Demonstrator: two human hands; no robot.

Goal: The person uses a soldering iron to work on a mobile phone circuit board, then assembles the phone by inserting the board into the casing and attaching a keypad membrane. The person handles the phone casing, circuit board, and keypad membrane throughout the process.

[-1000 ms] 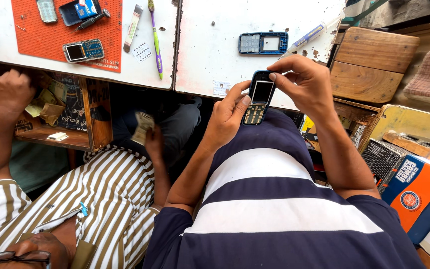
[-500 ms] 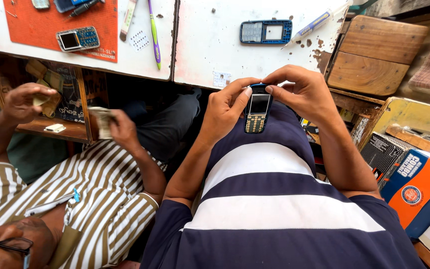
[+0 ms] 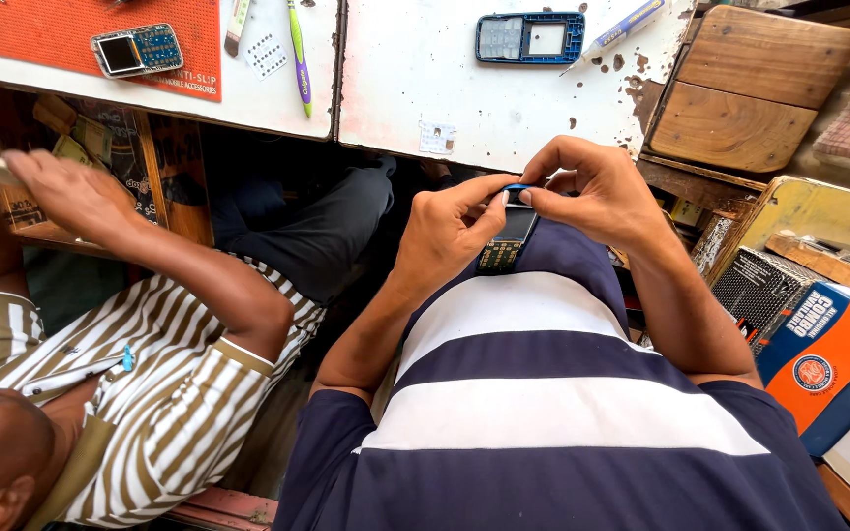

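Colours in front of you

Your shirt [image 3: 543,413] is navy with white stripes; the phone [image 3: 506,241] is black with a blue top edge. The neighbour's shirt [image 3: 150,393] is white-and-olive striped; the mat [image 3: 61,29] orange, the worktop [image 3: 464,88] white.

Glossy plastic phone [image 3: 509,236]; beyond it, chipped painted table [image 3: 464,88], matt orange mat [image 3: 61,25], rough wooden boards [image 3: 750,88].

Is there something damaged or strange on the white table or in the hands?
Yes. A blue phone cover lies alone on the stained, chipped white table, and an opened phone with bare parts sits on the orange mat. Both hands hold a small phone.
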